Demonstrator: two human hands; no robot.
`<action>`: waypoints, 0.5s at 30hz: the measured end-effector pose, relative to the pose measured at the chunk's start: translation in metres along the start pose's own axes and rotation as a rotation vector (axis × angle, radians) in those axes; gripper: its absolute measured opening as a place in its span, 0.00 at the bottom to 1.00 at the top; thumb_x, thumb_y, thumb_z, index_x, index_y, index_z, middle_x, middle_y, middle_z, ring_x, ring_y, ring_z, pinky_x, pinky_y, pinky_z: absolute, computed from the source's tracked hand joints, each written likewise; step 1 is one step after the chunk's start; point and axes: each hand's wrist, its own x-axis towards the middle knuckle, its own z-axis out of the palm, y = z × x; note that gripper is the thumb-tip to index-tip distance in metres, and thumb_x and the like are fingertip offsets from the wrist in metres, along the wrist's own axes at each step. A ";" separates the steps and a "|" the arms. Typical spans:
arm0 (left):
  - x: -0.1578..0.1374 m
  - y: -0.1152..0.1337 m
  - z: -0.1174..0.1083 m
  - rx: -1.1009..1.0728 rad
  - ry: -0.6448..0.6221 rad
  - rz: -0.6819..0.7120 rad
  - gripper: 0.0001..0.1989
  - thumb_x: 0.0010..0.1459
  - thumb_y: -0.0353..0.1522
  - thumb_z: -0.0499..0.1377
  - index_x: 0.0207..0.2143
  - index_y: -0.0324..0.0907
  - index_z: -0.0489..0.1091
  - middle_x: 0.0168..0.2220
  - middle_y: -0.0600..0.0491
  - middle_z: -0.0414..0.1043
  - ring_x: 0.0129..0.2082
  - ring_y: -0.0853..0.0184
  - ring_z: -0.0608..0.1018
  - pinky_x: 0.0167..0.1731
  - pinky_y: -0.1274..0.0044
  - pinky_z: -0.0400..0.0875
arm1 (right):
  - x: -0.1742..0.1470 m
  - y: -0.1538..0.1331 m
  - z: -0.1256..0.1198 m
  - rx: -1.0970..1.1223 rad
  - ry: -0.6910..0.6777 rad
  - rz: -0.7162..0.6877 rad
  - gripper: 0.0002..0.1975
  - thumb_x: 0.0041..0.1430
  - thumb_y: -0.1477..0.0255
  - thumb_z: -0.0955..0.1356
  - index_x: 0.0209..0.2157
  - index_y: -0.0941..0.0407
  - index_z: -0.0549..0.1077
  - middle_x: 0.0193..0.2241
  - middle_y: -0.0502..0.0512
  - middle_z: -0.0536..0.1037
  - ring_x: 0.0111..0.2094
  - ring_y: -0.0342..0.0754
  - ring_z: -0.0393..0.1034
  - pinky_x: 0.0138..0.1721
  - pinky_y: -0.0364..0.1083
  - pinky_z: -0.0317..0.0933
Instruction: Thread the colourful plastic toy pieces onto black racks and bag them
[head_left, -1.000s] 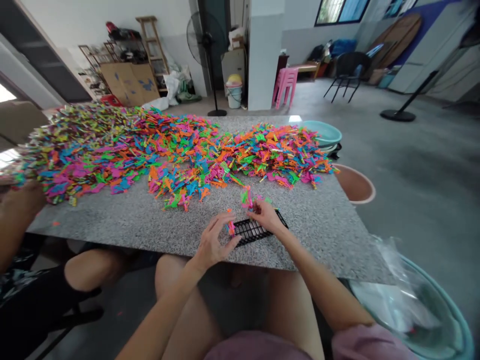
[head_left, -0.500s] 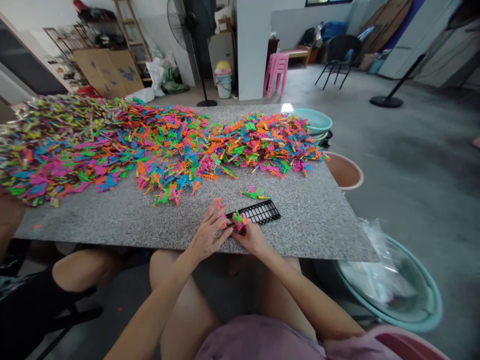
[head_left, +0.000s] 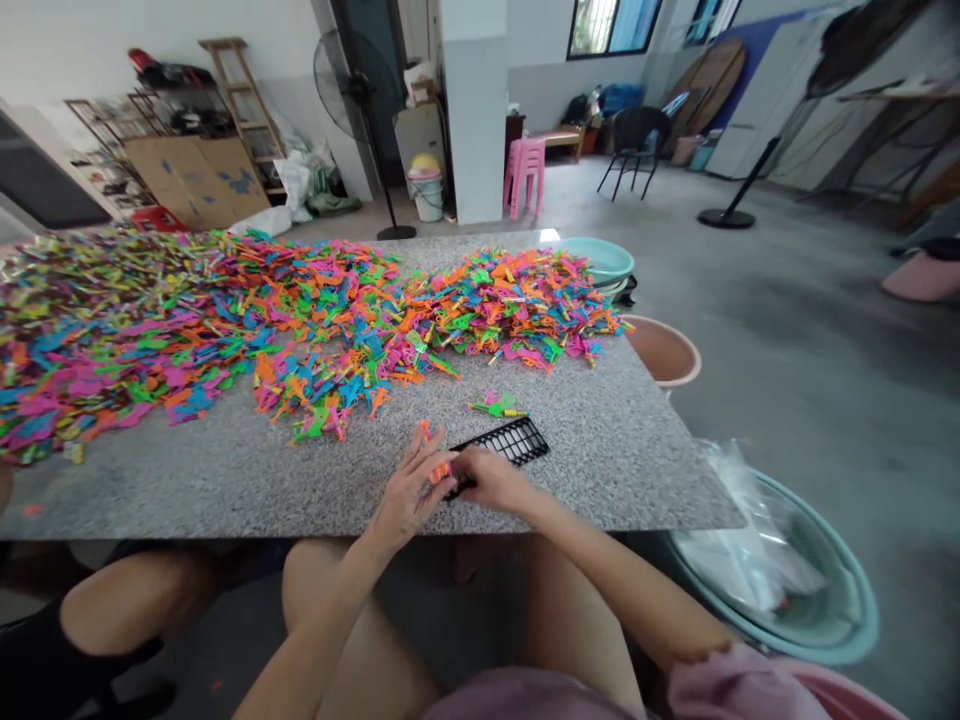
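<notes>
Over the front of the granite table, my left hand (head_left: 409,492) has its fingers curled around small orange and pink plastic toy pieces (head_left: 440,471), and another orange tip shows at its fingertips. My right hand (head_left: 493,479) is closed beside it, its fingers bent down at the near-left end of a black slotted plastic rack (head_left: 517,442). Whatever those fingers hold is hidden. The rack lies slanted on the stone, partly covered by both hands. Just beyond it rests a green and pink plastic toy (head_left: 496,404) with a yellow barrel-like piece.
Heaps of bright plastic toy pieces (head_left: 330,330) spread across the back and left of the table (head_left: 600,470). Right of the table stand a brown basin (head_left: 664,350) and a teal tub (head_left: 851,600) holding clear plastic bags. Another person's knee (head_left: 142,600) is at the left.
My right hand has moved left and down against my left hand, and the green and pink piece it held is out of sight. The camera view has tilted up slightly.
</notes>
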 end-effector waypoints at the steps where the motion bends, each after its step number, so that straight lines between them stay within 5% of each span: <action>1: 0.000 -0.001 0.001 0.004 0.010 0.007 0.15 0.68 0.34 0.53 0.55 0.44 0.67 0.66 0.46 0.58 0.70 0.56 0.48 0.62 0.58 0.61 | 0.006 0.014 -0.012 -0.019 0.048 0.031 0.13 0.48 0.78 0.73 0.38 0.54 0.75 0.41 0.56 0.78 0.43 0.51 0.72 0.44 0.44 0.63; 4: 0.000 -0.002 0.001 0.017 0.024 0.046 0.15 0.68 0.34 0.53 0.55 0.45 0.68 0.67 0.47 0.56 0.70 0.56 0.48 0.62 0.57 0.61 | 0.035 0.060 -0.052 -0.091 0.135 0.253 0.08 0.52 0.74 0.73 0.35 0.58 0.74 0.40 0.61 0.76 0.42 0.52 0.72 0.42 0.47 0.63; 8: 0.002 -0.004 -0.003 0.014 0.013 0.080 0.14 0.67 0.32 0.54 0.53 0.43 0.69 0.68 0.44 0.54 0.70 0.55 0.47 0.61 0.57 0.62 | 0.072 0.091 -0.080 -0.054 -0.127 0.293 0.14 0.41 0.77 0.78 0.19 0.56 0.69 0.20 0.49 0.72 0.30 0.48 0.71 0.34 0.42 0.62; 11: 0.003 -0.002 -0.009 -0.003 -0.016 0.066 0.14 0.67 0.32 0.55 0.53 0.43 0.70 0.68 0.44 0.52 0.70 0.54 0.46 0.61 0.57 0.62 | 0.077 0.086 -0.075 0.082 -0.106 0.244 0.13 0.44 0.77 0.76 0.19 0.56 0.68 0.16 0.46 0.69 0.24 0.43 0.69 0.29 0.40 0.61; 15: 0.004 -0.001 -0.017 -0.031 -0.079 0.018 0.14 0.65 0.30 0.57 0.53 0.44 0.71 0.69 0.47 0.49 0.70 0.54 0.46 0.62 0.58 0.60 | 0.056 0.057 -0.040 0.601 -0.099 0.197 0.07 0.55 0.70 0.71 0.31 0.56 0.70 0.24 0.48 0.76 0.23 0.42 0.72 0.25 0.40 0.64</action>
